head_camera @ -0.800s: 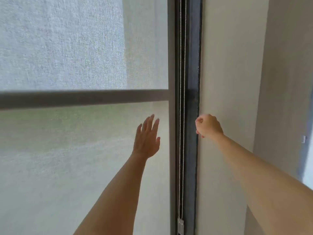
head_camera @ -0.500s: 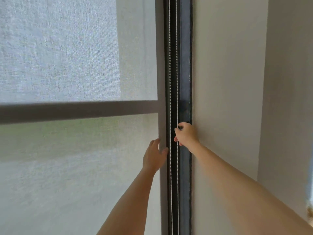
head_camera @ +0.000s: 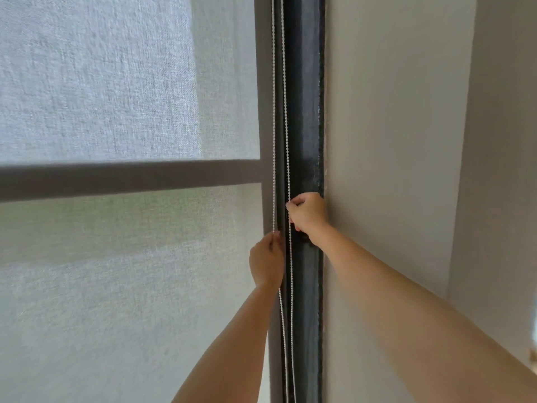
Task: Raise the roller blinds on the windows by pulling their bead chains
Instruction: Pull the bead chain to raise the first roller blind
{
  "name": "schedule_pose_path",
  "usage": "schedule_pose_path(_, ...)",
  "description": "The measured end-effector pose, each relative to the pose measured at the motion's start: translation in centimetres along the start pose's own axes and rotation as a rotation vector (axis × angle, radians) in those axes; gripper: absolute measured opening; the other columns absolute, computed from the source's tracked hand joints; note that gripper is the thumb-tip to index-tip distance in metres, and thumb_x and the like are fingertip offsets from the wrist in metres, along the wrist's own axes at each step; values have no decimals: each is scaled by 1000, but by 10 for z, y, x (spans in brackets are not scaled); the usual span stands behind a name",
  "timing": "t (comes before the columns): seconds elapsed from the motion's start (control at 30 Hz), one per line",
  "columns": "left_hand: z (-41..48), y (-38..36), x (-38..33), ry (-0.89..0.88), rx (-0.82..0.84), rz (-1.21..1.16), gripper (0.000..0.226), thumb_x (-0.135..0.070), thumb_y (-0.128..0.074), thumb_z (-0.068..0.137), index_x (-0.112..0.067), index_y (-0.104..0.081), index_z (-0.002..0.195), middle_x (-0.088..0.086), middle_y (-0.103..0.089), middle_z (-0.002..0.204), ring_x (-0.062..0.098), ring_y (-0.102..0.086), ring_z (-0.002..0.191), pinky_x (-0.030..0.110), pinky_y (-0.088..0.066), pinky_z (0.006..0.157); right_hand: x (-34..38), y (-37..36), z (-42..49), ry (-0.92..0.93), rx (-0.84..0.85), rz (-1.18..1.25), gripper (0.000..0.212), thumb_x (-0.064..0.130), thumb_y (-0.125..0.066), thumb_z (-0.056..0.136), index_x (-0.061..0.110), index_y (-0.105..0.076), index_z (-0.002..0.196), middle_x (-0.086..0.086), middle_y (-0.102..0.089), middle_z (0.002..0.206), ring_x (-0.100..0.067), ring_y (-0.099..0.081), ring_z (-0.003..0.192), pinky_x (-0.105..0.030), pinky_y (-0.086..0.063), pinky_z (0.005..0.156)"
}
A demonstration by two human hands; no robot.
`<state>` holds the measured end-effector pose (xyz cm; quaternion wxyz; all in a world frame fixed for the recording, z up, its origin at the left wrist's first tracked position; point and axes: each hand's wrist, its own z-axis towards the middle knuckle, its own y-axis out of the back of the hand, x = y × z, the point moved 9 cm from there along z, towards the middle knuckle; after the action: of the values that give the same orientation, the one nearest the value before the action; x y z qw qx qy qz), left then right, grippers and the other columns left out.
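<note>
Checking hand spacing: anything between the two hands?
Head view: only dark window frame shows between left hand and right hand; each grips one bead chain strand.

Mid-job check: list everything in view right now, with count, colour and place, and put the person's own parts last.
roller blind: one, pale grey fabric, lowered over the window, left.
window crossbar: one, dark, horizontal shadow behind the blind.
bead chain: two white strands, vertical, beside the blind's right edge.
window frame: one, black, vertical, centre.
wall: beige, right of the frame.
left hand: one, closed on the left strand, lower.
right hand: one, closed on the right strand, higher.
</note>
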<state>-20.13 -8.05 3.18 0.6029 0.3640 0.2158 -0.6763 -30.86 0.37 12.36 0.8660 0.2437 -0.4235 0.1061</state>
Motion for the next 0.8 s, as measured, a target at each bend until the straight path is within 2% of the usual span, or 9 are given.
schedule_pose_path(0.07,-9,14,2,7,-71,14,30,-23,-44,99,-20,-65,78,-13,-61,61,5,-55,56,18,-40,53,-4,4,-3,-36,-47,33,16,15,-58,91,14,-64,76,-6,-68,69,-22,-64,56,-38,-59,57)
schedule_pose_path(0.17,-28,25,-12,-62,-94,37,27,-17,-44,98,-19,-64,79,-14,-55,57,0,-49,49,15,-33,50,0,5,-13,-80,-85,179,16,15,-53,95,11,-59,109,-11,-71,85,-14,-64,47,-28,-54,45)
schedule_pose_path(0.23,-47,25,-25,-124,-56,61,24,-12,-46,97,-19,-65,84,-13,-55,59,0,-48,49,13,-33,50,24,9,-21,-24,-107,265,25,18,-48,96,12,-52,121,-12,-69,97,-19,-69,64,-33,-57,57)
schedule_pose_path(0.3,-78,22,-23,-143,13,90,25,-11,-47,96,-23,-63,83,-12,-57,60,3,-51,50,13,-36,48,54,8,-25,29,-76,371,22,22,-41,98,13,-56,111,-11,-71,93,-22,-69,77,-36,-57,67)
schedule_pose_path(0.4,-144,15,12,-27,171,116,26,-7,-43,92,-23,-56,76,-5,-62,63,14,-58,57,30,-49,54,96,17,-26,59,33,664,32,27,-31,100,15,-60,96,-3,-73,75,-16,-69,64,-25,-54,54)
schedule_pose_path(0.5,-189,21,29,34,238,48,27,-10,-42,95,-24,-51,74,-3,-60,61,15,-55,56,32,-46,53,124,48,-19,111,50,852,32,21,-33,99,14,-60,83,2,-68,64,-10,-62,51,-20,-49,48)
schedule_pose_path(0.67,-203,26,1,0,339,-27,30,-14,-40,99,-22,-54,73,-12,-49,54,14,-48,50,32,-44,50,120,6,-37,-106,458,1054,46,13,-31,95,-4,-65,68,-12,-59,46,-18,-35,30,-27,-32,37)
schedule_pose_path(0.73,-209,31,-5,1,364,-53,28,-15,-39,100,-16,-55,76,-7,-51,56,23,-51,52,38,-49,54,143,48,-38,134,227,937,31,17,-41,97,8,-69,87,0,-57,56,-10,-36,40,-22,-24,38)
schedule_pose_path(0.8,-215,36,-11,-30,385,-53,28,-18,-39,100,-17,-55,78,-8,-49,54,28,-53,53,39,-49,55,160,89,-50,283,-63,769,25,27,-48,94,20,-72,90,7,-59,67,-7,-49,54,-21,-38,49)
